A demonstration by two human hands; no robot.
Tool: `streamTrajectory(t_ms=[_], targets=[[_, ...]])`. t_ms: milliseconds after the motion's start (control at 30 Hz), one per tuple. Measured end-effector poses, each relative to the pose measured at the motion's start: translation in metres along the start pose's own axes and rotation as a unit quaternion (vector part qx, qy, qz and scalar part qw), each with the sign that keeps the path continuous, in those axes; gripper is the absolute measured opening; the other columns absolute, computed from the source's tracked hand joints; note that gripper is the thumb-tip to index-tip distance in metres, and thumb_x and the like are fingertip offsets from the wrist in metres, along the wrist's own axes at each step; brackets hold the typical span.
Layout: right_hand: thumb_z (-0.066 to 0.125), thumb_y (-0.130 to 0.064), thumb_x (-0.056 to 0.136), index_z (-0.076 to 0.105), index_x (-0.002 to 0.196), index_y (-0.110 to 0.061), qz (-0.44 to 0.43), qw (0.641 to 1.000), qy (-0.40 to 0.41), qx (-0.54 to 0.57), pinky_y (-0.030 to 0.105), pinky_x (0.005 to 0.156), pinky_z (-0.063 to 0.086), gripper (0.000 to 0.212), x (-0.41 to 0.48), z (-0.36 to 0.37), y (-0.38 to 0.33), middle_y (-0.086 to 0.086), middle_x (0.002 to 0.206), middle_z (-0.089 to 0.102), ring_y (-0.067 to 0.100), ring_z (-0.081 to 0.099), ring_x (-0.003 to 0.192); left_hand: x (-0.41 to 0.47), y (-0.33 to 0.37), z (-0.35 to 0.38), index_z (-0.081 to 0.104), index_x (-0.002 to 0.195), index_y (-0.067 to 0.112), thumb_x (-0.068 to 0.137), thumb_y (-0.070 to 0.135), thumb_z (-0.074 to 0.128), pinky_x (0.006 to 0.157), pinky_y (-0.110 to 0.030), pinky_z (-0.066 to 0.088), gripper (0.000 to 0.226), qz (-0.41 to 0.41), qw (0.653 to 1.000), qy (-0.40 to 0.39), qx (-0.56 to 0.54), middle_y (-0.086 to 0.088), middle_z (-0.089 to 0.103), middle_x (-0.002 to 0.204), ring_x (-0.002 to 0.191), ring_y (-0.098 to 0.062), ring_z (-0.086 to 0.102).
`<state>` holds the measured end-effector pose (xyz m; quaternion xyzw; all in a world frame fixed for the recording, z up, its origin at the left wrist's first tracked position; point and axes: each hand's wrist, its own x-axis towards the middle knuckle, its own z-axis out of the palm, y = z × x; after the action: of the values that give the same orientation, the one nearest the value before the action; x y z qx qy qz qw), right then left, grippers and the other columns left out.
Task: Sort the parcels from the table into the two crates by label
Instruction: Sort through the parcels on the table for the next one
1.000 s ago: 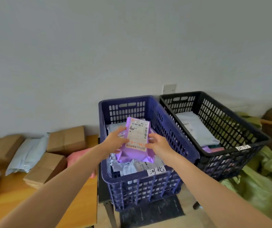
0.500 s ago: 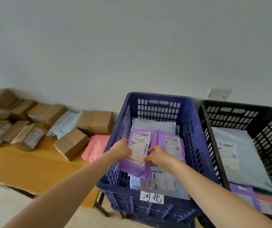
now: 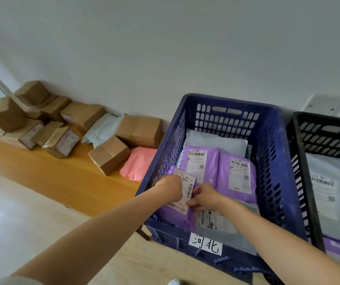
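Purple parcel (image 3: 173,215) in blue crate (image 3: 272,161), left hand (image 3: 171,187) and right hand (image 3: 207,198) fingers (image 3: 197,189) gripping it, label (image 3: 188,183) half covered

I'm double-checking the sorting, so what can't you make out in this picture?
Head view, label on the purple parcel: partly covered by the left hand and right hand holding it; print too small.
Head view, black crate: cut off by the right edge; no tag shows.
Head view, cardboard boxes on the table: labels blurred, too small.
Head view, blue crate: lower parcels hidden under the top ones.
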<state>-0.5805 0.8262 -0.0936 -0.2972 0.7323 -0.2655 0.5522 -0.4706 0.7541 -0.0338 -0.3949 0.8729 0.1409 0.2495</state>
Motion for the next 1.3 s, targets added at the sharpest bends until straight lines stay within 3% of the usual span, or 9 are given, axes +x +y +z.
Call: streamTrajectory(t_ms=[200, 367, 500, 633, 733, 867, 1000, 1133, 1300], targets=[[0.070, 0.004, 0.081, 0.066, 0.093, -0.003, -0.004, 1.000, -0.004, -0.030, 0.035, 0.075, 0.060, 0.014, 0.002, 0.005, 0.007, 0.017, 0.103, 0.071, 0.029, 0.071, 0.089, 0.003, 0.002, 0.016, -0.013, 0.151, 0.008, 0.090, 0.026, 0.063, 0.098, -0.044, 0.044, 0.099, -0.029, 0.998, -0.057, -0.026, -0.029, 0.019, 0.149, 0.128, -0.043, 0.042], [0.071, 0.001, 0.082, 0.066, 0.098, -0.001, -0.016, 0.999, -0.016, -0.040, 0.040, 0.079, 0.059, 0.017, 0.001, 0.007, 0.014, 0.017, 0.099, 0.072, 0.027, 0.072, 0.084, 0.018, -0.004, 0.019, -0.027, 0.148, 0.016, 0.080, 0.049, 0.071, 0.090, -0.044, 0.050, 0.123, 0.018, 0.998, -0.052, 0.021, -0.018, 0.051, 0.135, 0.116, -0.036, 0.054], [0.077, -0.003, 0.077, 0.065, 0.082, -0.011, -0.038, 0.998, 0.001, -0.054, 0.040, 0.081, 0.059, 0.015, 0.000, 0.008, 0.017, 0.017, 0.096, 0.072, 0.026, 0.071, 0.084, 0.024, -0.002, 0.012, -0.015, 0.151, 0.013, 0.075, 0.050, 0.075, 0.100, -0.046, 0.045, 0.124, 0.029, 0.996, -0.073, 0.048, -0.012, 0.047, 0.141, 0.123, -0.034, 0.051], [0.088, -0.020, 0.067, 0.058, 0.075, -0.022, -0.080, 0.987, 0.033, -0.133, 0.020, 0.062, 0.047, 0.031, -0.001, 0.004, 0.020, -0.007, 0.072, 0.062, 0.006, 0.056, 0.065, 0.033, 0.000, 0.013, 0.003, 0.151, 0.016, 0.066, 0.050, 0.083, 0.090, -0.043, 0.052, 0.121, 0.015, 0.996, -0.082, 0.025, -0.014, 0.045, 0.138, 0.121, -0.036, 0.051], [0.089, -0.023, 0.063, 0.048, 0.081, -0.025, -0.099, 0.979, 0.077, -0.160, 0.021, 0.059, 0.038, 0.046, -0.001, -0.002, 0.022, -0.009, 0.082, 0.053, 0.004, 0.048, 0.069, 0.038, 0.003, 0.021, 0.009, 0.149, 0.017, 0.058, 0.059, 0.083, 0.096, -0.043, 0.048, 0.124, -0.003, 0.997, -0.073, 0.036, -0.023, 0.031, 0.140, 0.122, -0.040, 0.047], [0.081, -0.023, 0.071, 0.050, 0.112, -0.018, -0.116, 0.961, 0.121, -0.220, 0.031, 0.083, 0.048, 0.052, 0.007, -0.011, 0.024, -0.001, 0.118, 0.048, 0.015, 0.051, 0.104, 0.039, 0.004, 0.027, 0.012, 0.147, 0.016, 0.058, 0.064, 0.080, 0.099, -0.047, 0.046, 0.122, -0.013, 0.999, -0.045, 0.028, -0.027, 0.017, 0.148, 0.123, -0.047, 0.045], [0.055, -0.018, 0.089, 0.044, 0.138, -0.016, -0.136, 0.916, 0.111, -0.360, 0.040, 0.107, 0.036, 0.050, 0.012, -0.020, 0.022, 0.000, 0.144, 0.040, 0.019, 0.034, 0.133, 0.037, 0.001, 0.025, 0.003, 0.151, 0.014, 0.063, 0.066, 0.076, 0.099, -0.046, 0.044, 0.125, 0.001, 0.998, -0.044, 0.051, -0.025, 0.000, 0.156, 0.127, -0.046, 0.044], [0.041, -0.020, 0.095, 0.054, 0.131, -0.015, -0.145, 0.874, 0.082, -0.456, 0.042, 0.107, 0.033, 0.039, 0.018, -0.015, 0.024, 0.001, 0.151, 0.034, 0.025, 0.029, 0.134, 0.040, -0.001, 0.027, 0.012, 0.148, 0.014, 0.061, 0.072, 0.073, 0.093, -0.044, 0.047, 0.122, 0.027, 0.995, -0.030, 0.090, -0.013, 0.032, 0.149, 0.123, -0.035, 0.050], [0.038, -0.026, 0.097, 0.065, 0.110, -0.014, -0.099, 0.867, 0.086, -0.480, 0.045, 0.111, 0.026, 0.032, 0.023, -0.013, 0.028, 0.006, 0.147, 0.029, 0.026, 0.024, 0.135, 0.043, -0.002, 0.027, 0.016, 0.149, 0.021, 0.059, 0.076, 0.070, 0.094, -0.045, 0.046, 0.119, 0.042, 0.991, -0.046, 0.121, -0.012, 0.038, 0.146, 0.121, -0.034, 0.052]])
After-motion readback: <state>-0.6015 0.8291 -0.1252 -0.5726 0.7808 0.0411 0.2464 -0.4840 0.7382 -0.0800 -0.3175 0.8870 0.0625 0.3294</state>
